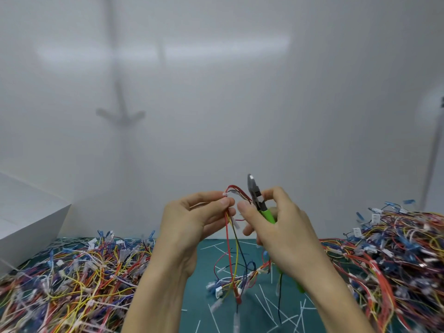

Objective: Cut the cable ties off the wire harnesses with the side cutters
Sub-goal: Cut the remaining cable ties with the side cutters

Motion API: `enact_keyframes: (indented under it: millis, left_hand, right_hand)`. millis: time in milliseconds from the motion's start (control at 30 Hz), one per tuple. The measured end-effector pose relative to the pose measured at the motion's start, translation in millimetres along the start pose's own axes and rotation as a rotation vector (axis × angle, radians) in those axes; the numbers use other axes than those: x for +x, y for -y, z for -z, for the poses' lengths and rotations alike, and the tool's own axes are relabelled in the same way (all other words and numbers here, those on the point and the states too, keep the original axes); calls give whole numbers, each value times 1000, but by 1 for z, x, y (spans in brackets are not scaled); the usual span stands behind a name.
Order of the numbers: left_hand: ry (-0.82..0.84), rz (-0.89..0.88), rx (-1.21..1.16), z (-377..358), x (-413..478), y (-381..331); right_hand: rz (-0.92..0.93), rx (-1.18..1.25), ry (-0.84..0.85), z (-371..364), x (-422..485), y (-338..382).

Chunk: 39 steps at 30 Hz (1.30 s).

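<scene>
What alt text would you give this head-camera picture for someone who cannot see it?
Two bare hands work above a green mat: the left hand pinches a wire harness near its white cable tie, the right hand holds green-handled side cutters beside it. Heaps of coloured wires flank them.

Two bare hands are in view, a left hand (192, 219) and a right hand (276, 224). There is one pair of green-handled steel side cutters (258, 200) and one held-up harness (231, 236) of red, yellow and dark wires. Many-coloured wire harnesses lie in two piles, a left heap (72, 280) and a right heap (396, 248). There is one white box (26, 219) and one teal cutting mat (211, 241). The thin white cable-tie offcuts (266, 301) are too many to count.
</scene>
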<state>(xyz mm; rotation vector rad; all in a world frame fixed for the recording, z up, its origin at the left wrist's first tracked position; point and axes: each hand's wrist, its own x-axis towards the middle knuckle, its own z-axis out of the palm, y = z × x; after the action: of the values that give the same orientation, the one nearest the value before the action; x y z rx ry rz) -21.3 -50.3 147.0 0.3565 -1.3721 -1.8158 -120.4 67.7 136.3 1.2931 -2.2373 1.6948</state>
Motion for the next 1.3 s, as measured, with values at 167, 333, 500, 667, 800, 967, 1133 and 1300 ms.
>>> enact_keyframes:
  millis: [167,333,500,667,800,967,1133,1300]
  left_hand:
    - [-77,-86,36,0,-2,-1]
    - [-96,-148,123,-1,-4,-3]
    - [-82,-161,167,-3,-5,-3]
    - [-56,-165,203,-4,-7,-3]
    - [-33,-165,222,-4,-7,-3]
    - [-40,-141,233,-3,-6,-3]
    - [-53,-132,224,-3,-7,-3]
    - [-58,-135,236,-4,-6,-3]
  right_hand:
    - [174,-473,-9,-1,-2,-3]
    - [264,-660,15,1,-3,-2]
    - [251,-738,2,0,-4,2]
    - [245,-777,-3,1,-3,1]
    - [244,-779,-4,1,-2,0]
    - [268,-763,-6,2,-2,-2]
    - [308,-724,-16,3,-2,-3]
    - [331,-708,-34,3,-2,-3]
